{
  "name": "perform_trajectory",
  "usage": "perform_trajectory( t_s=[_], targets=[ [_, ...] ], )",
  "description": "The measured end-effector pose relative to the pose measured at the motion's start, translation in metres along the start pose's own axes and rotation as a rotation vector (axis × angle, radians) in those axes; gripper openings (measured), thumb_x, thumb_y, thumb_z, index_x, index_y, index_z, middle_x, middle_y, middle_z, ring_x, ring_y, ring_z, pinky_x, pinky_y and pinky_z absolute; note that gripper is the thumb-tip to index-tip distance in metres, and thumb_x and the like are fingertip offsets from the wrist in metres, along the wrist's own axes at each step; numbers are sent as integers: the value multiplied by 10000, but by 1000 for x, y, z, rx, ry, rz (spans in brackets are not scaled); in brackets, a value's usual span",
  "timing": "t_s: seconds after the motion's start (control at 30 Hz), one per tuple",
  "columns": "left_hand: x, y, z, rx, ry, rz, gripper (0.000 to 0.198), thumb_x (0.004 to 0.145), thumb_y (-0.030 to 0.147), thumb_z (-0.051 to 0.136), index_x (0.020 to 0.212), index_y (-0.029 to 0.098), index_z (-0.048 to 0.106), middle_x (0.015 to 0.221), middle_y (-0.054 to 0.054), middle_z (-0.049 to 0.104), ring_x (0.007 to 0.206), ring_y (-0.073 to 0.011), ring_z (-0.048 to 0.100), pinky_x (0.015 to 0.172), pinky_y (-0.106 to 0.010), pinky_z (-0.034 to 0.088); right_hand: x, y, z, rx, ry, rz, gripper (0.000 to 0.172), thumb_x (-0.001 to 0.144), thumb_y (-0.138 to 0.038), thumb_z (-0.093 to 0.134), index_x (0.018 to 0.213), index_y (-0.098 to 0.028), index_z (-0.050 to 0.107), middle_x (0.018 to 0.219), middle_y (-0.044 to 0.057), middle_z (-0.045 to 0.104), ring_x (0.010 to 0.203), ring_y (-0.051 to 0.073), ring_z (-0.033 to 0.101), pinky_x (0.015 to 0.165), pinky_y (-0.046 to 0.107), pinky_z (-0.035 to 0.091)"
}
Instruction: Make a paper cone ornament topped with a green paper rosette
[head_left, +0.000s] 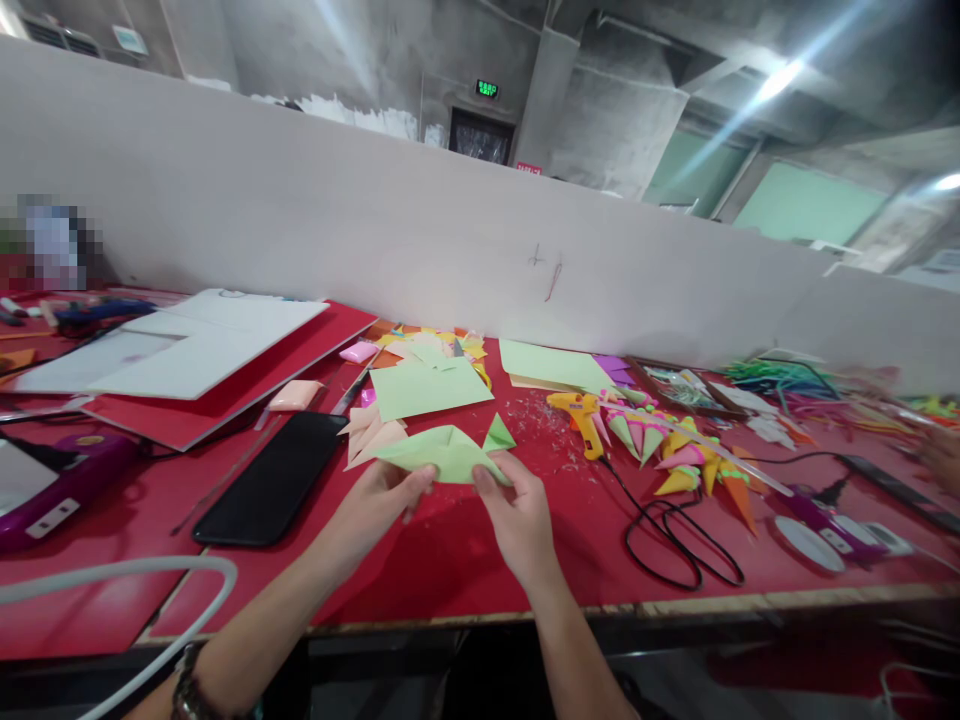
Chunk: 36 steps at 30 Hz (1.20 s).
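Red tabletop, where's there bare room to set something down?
Bare red tabletop shows between the right hand and the hot glue gun's black cord; a smaller patch, between left hand and smartphone. Crowded: beyond the hands, light-green sheets; farther right, paper cones.

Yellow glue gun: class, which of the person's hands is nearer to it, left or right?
Right. The right hand, at the right side of the folded green paper, lies left of the yellow glue gun; the left hand, at the paper's left side, is farther left.
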<state>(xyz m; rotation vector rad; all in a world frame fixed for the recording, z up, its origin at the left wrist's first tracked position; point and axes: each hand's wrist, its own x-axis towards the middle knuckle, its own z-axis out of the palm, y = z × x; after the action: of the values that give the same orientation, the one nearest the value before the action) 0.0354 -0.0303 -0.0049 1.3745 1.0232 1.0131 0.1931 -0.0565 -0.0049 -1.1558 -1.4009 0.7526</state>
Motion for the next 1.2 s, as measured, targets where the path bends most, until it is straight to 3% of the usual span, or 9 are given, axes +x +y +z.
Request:
perform_trajectory(
  t_s=[0.13,0.23,0.4,0.53,0.63,0.77,0.87,1.0,1.2],
  targets=[
    [-1,3,0,77,39,-25,393,769,437,520,493,169,441,467,36,426,491,-96,396,533,-220,319,-1,-1,2,86,-38,91,192,800,-327,513,738,-167,597,708,3,580,653,136,516,608,238,415],
    [-2,5,1,84,93,-42,363,745,427,559,508,165,478,503,28,472,530,-106,438,556,-221,336,0,0,4,186,21,151,171,771,-333,559,837,-179,592,750,-1,594,625,117,534,594,226,436],
    [-2,4,5,6,102,-10,328,740,387,580,513,162,508,481,35,500,526,-101,467,572,-207,360,0,5,9,522,109,256,435,717,-289,641,1120,-256,481,775,-21,614,572,92,584,608,230,488],
    [-1,2,7,-36,80,22,309,757,370,555,537,153,553,468,30,527,514,-99,485,584,-201,378,1,6,18,679,36,310,239,695,-279,664,909,-180,623,730,10,657,629,122,622,670,261,513],
    [1,-1,4,61,50,61,332,758,394,535,544,144,579,482,13,547,490,-107,483,535,-209,368,-1,6,23,607,19,281,144,707,-282,653,766,-152,667,686,24,674,643,137,629,674,260,508],
    [2,-4,-6,323,8,99,358,781,419,496,602,137,625,452,17,520,462,-108,457,496,-217,336,-3,5,22,473,66,244,129,721,-273,636,764,-156,670,679,20,677,627,139,621,651,256,494],
    [2,-3,-11,438,-46,179,331,786,403,488,645,135,623,550,-1,570,530,-126,488,500,-219,336,-4,5,19,406,-21,190,132,741,-265,611,793,-153,657,697,25,671,651,147,614,657,259,482],
    [1,-1,-9,463,-52,262,265,795,362,475,709,137,586,613,0,552,596,-133,486,523,-215,348,-4,5,19,313,-46,176,134,741,-258,603,797,-146,648,674,22,648,646,148,593,635,258,468],
    [1,-1,-1,438,16,239,221,796,350,480,749,148,555,583,32,479,542,-110,434,495,-203,330,-3,3,24,395,-43,189,161,694,-224,637,845,-169,647,772,22,667,767,172,614,715,271,473]
  ],
)
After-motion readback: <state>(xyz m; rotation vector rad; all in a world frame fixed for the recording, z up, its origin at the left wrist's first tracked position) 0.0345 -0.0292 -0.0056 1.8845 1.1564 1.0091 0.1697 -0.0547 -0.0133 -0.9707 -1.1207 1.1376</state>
